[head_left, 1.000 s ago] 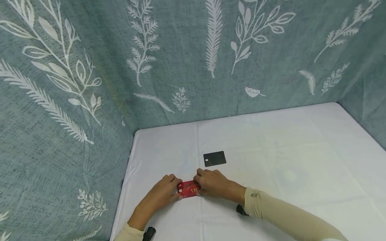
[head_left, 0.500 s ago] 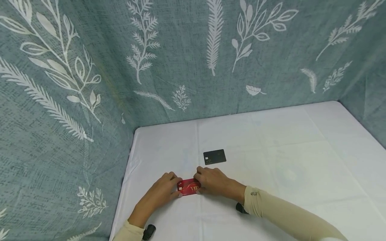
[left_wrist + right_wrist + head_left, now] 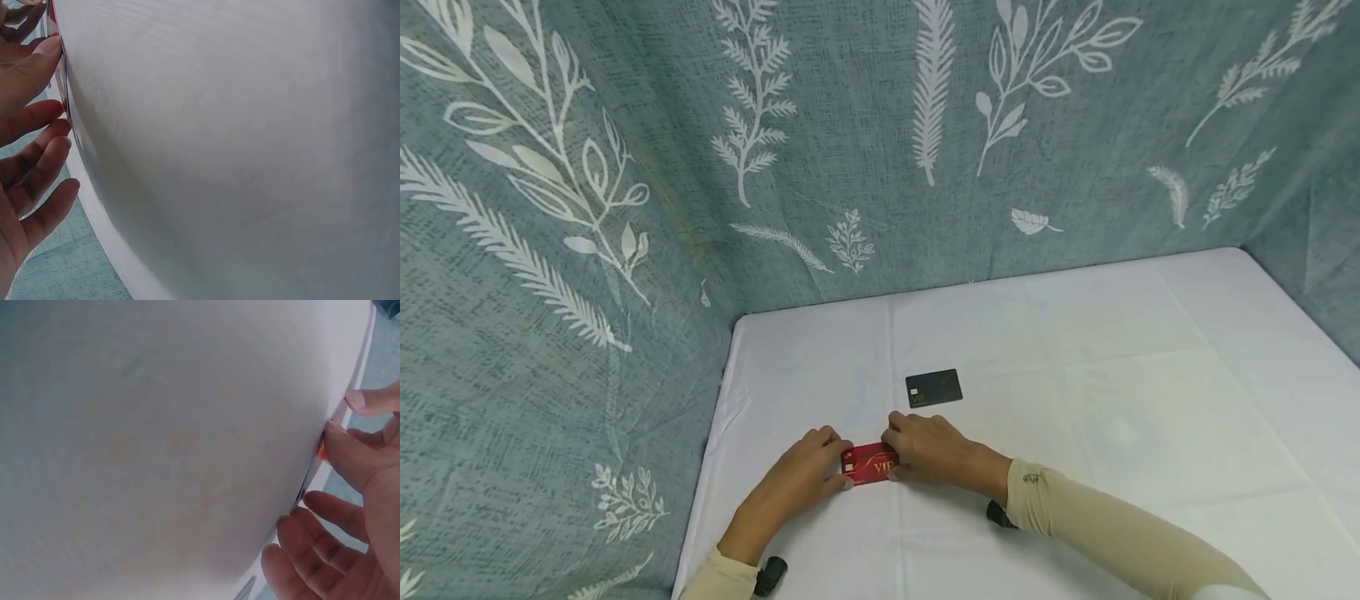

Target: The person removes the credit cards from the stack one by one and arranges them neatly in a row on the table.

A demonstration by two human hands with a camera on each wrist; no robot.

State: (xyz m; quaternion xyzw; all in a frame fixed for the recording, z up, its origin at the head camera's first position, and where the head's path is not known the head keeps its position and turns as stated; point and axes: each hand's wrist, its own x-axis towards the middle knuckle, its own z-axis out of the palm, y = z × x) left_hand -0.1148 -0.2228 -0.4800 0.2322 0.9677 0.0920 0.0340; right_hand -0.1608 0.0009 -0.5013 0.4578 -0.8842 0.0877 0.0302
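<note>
A red VIP card [image 3: 868,464] with a chip and gold lettering lies face up, low over the white cloth. My left hand [image 3: 805,475] holds its left end, thumb at the near corner and index finger at the far one. At the right end my right hand [image 3: 934,450] grips it the same way and covers part of that side. Seen nearly edge-on, the card is a thin strip beside the fingers in both wrist views, where the left hand [image 3: 37,150] and right hand [image 3: 350,506] have their other fingertips at the cloth. Just beyond the right hand lies a black VIP card [image 3: 934,388].
The table [image 3: 1120,375] has a creased white cloth and ends at a leaf-patterned teal curtain [image 3: 850,150] behind and on both sides. Small black devices sit at the left wrist [image 3: 770,577] and right wrist [image 3: 1000,515].
The head view has tilted slightly, so the scene sits a little higher. Both hands keep their hold on the red VIP card, and the black card stays put.
</note>
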